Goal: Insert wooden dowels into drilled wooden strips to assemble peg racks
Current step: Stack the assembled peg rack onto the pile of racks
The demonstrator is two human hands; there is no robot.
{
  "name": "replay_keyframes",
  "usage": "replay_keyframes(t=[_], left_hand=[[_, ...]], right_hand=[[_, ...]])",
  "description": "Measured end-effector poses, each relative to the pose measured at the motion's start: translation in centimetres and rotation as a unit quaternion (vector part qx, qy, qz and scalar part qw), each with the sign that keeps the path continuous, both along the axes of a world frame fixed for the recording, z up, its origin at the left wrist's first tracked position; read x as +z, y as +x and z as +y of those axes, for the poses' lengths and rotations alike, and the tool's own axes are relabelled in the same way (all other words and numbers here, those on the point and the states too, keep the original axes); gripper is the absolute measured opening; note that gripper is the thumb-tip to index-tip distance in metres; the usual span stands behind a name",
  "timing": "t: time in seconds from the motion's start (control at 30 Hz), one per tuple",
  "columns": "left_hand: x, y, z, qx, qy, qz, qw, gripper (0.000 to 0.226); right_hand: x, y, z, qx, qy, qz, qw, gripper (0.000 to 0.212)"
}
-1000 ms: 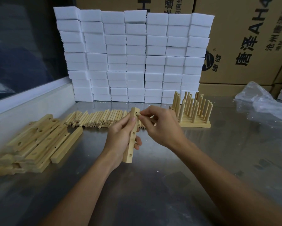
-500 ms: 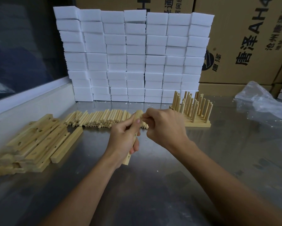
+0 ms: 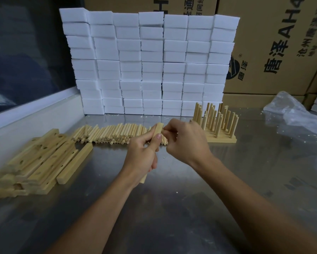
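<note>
My left hand [image 3: 142,158] grips a drilled wooden strip [image 3: 158,129] held upright above the metal table [image 3: 190,208]; only its top end and bottom tip show. My right hand [image 3: 186,142] is at the strip's upper end, fingertips pinched together against it; a dowel between them is hidden. A row of loose dowels [image 3: 110,133] lies behind my hands. A pile of drilled strips [image 3: 38,160] lies at the left. Finished peg racks [image 3: 216,123] with upright dowels stand at the right behind my right hand.
A wall of stacked white foam blocks [image 3: 150,65] stands at the back. Cardboard boxes [image 3: 275,43] rise behind and to the right. A crumpled clear plastic bag [image 3: 293,112] lies at the far right. A raised white ledge [image 3: 31,114] borders the table's left side.
The strip has turned in my left hand so its holes no longer face me. My right hand closed in on its top end and then shifted slightly right.
</note>
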State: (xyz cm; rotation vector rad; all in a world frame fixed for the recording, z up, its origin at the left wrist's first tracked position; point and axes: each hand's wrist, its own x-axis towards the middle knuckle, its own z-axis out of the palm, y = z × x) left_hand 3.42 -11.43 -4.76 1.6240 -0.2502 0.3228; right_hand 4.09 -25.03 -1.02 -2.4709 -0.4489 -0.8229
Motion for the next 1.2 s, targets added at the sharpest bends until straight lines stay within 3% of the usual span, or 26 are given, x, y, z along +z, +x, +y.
replay_keyframes(t=[0.07, 0.13, 0.23, 0.33, 0.4, 0.47, 0.57, 0.87, 1.0, 1.1, 1.2], left_hand=[[0.1, 0.1, 0.0, -0.006, 0.000, 0.002, 1.000, 0.035], [0.1, 0.0, 0.1, -0.005, 0.004, -0.009, 1.000, 0.034], [0.1, -0.1, 0.3, 0.005, 0.026, -0.035, 0.999, 0.034], [0.0, -0.1, 0.2, 0.009, 0.052, -0.053, 0.997, 0.035], [0.1, -0.1, -0.1, 0.013, 0.056, -0.054, 0.997, 0.035], [0.0, 0.2, -0.2, 0.017, 0.045, -0.052, 0.997, 0.034], [-0.4, 0.6, -0.3, 0.014, 0.040, -0.049, 0.998, 0.032], [-0.7, 0.6, -0.4, 0.021, 0.060, -0.051, 0.997, 0.037], [-0.6, 0.7, -0.4, 0.005, 0.041, -0.025, 0.999, 0.035], [-0.6, 0.9, -0.1, -0.018, -0.047, 0.024, 0.998, 0.035], [-0.7, 1.1, 0.4, -0.007, -0.120, 0.061, 0.991, 0.033]], right_hand=[[-0.4, 0.0, 0.1, -0.012, -0.051, -0.047, 0.998, 0.012], [-0.3, 0.2, 0.2, -0.006, 0.002, -0.021, 1.000, 0.008], [0.2, 0.9, -0.1, 0.026, 0.146, 0.111, 0.983, 0.015], [0.9, 1.2, -0.9, 0.085, 0.249, 0.235, 0.936, 0.021], [0.8, 1.0, -0.9, 0.073, 0.223, 0.205, 0.950, 0.019], [0.0, 0.9, -0.5, 0.017, 0.102, 0.082, 0.991, 0.013], [-0.5, 0.6, 0.0, -0.013, 0.010, 0.001, 1.000, 0.016], [0.5, 1.4, -0.9, 0.048, 0.125, 0.159, 0.978, 0.026], [0.5, 1.6, -1.1, 0.061, 0.100, 0.130, 0.985, 0.026], [0.8, 1.8, -1.3, 0.061, 0.084, 0.086, 0.991, 0.023], [1.0, 1.9, -1.3, 0.057, 0.127, 0.059, 0.989, 0.021]])
